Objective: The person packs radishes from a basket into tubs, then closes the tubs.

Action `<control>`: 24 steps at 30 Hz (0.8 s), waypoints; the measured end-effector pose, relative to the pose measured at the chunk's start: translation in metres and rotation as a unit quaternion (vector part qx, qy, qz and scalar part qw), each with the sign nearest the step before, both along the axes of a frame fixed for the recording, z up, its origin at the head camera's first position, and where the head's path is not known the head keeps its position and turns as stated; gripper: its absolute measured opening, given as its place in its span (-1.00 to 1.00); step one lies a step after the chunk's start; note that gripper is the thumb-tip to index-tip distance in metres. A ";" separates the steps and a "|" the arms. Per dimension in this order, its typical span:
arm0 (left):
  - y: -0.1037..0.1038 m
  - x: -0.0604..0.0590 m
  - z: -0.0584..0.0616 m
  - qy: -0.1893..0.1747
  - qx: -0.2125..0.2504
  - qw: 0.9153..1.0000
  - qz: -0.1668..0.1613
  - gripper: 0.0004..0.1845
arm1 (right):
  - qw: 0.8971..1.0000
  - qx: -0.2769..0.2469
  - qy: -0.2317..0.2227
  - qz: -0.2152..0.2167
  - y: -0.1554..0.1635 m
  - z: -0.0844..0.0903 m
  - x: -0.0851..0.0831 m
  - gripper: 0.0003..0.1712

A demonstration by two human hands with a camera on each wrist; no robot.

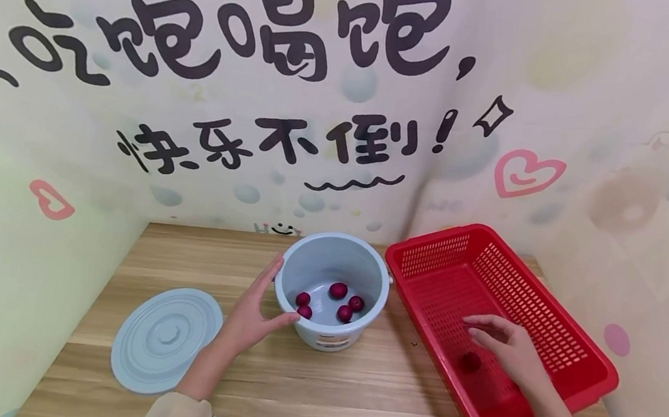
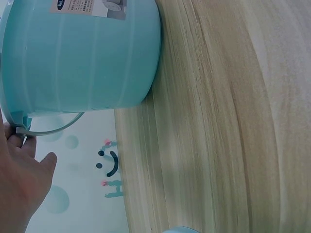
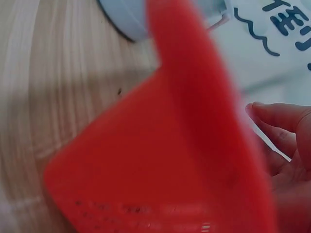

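Note:
A light blue bucket (image 1: 326,337) stands upright at the middle of the table, with several dark red plums (image 1: 338,291) on its bottom. My left hand (image 1: 254,313) grips its left side: the thumb lies at the front rim, the fingers along the outside. In the left wrist view the fingers reach the bucket handle (image 2: 53,131) where it joins the rim. Over the red plastic basket (image 1: 434,282) hovers my right hand (image 1: 510,349), its fingers loosely bent and nothing visible between them. One dark red plum (image 1: 470,362) lies in the basket, just below and left of that hand.
The round blue lid (image 1: 167,341) lies flat on the wooden table (image 1: 313,399), left of the bucket. A printed wall (image 1: 312,185) stands right behind the table, with side walls left and right. The basket's left rim stands close to the bucket's right side.

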State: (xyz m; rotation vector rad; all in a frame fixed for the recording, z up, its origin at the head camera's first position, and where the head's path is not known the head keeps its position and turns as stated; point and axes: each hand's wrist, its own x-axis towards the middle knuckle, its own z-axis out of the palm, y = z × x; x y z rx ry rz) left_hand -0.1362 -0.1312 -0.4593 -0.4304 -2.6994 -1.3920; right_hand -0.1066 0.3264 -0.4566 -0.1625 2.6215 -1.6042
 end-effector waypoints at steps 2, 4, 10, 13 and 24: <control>0.000 0.000 0.000 0.002 0.000 1.000 0.000 0.06 | 1.000 0.008 -0.010 -0.008 0.005 -0.004 0.000 -0.58; -0.001 0.000 0.000 0.004 0.002 1.000 0.000 0.06 | 0.999 0.014 -0.023 -0.020 0.008 -0.008 0.000 -0.58; -0.001 -0.001 -0.002 0.011 -0.004 1.000 -0.001 0.06 | 0.993 0.069 -0.080 -0.053 0.013 -0.019 0.000 -0.57; -0.001 0.000 -0.002 0.009 -0.003 1.000 0.001 0.06 | 0.990 0.101 -0.084 -0.046 0.014 -0.022 0.000 -0.60; 0.001 0.000 -0.001 0.008 -0.004 1.000 0.003 0.06 | 0.978 0.184 -0.101 -0.008 0.012 -0.032 -0.004 -0.69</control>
